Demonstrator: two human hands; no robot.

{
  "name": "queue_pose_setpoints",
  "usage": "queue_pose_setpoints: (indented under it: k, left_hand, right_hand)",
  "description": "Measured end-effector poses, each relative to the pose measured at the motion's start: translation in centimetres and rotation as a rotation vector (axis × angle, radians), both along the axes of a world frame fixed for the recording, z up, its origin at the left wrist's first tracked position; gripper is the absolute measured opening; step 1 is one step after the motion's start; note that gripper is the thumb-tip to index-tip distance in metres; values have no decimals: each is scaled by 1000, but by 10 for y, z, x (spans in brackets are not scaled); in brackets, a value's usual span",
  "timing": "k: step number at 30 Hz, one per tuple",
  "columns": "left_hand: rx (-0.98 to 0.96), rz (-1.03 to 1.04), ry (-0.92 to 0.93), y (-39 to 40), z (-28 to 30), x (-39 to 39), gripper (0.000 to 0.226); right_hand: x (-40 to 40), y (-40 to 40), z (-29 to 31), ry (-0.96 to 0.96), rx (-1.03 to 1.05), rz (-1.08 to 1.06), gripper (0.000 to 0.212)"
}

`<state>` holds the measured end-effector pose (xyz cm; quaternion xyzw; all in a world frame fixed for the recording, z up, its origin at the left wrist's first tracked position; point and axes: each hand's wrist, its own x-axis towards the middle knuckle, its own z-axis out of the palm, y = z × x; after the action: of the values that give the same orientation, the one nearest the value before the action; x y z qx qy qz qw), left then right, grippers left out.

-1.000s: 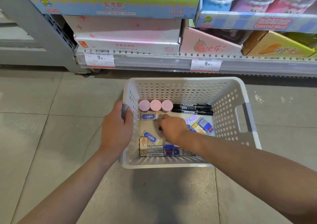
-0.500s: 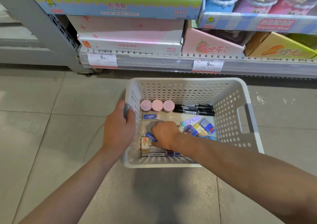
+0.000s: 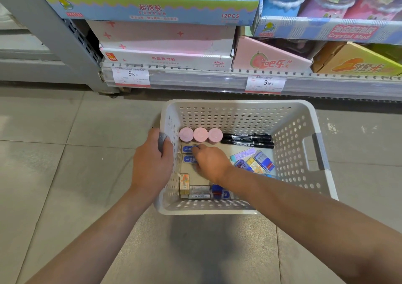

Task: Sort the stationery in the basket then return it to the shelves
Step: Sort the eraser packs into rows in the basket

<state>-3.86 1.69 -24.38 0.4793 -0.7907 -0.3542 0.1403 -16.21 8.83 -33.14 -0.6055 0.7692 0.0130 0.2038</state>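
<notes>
While basket (image 3: 289,111) sits on floor before shelf (image 3: 217,80), left hand (image 3: 152,164) grips its left handle (image 3: 162,141). Right hand (image 3: 211,161) inside basket, fingers curled onto two blue-labelled erasers (image 3: 188,154); pinch or mere touch unclear. Pink tubs (image 3: 200,134), markers (image 3: 248,140) along far wall.

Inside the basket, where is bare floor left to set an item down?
One patch in the basket: between the markers, the right hand and the loose erasers. Crowded: pink caps along the back, boxes along the near wall.
</notes>
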Motion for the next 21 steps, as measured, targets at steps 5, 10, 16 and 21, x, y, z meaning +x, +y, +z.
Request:
queue_pose_setpoints:
  k: [5,10,16,21]
  left_hand:
    - [-7,5,8,0,1,0,18]
    - [5,3,5,1,3,0,17]
    - [14,17,42,0,0,0,17]
    - [5,-4,38,0,1,0,17]
  right_hand:
    - [-1,-2,-7,48,19,46,21]
    - [-3,-4,-10,39,33,55,20]
    - [-3,-5,-6,63,41,81,24]
    - [-15,7,10,71,39,131,22]
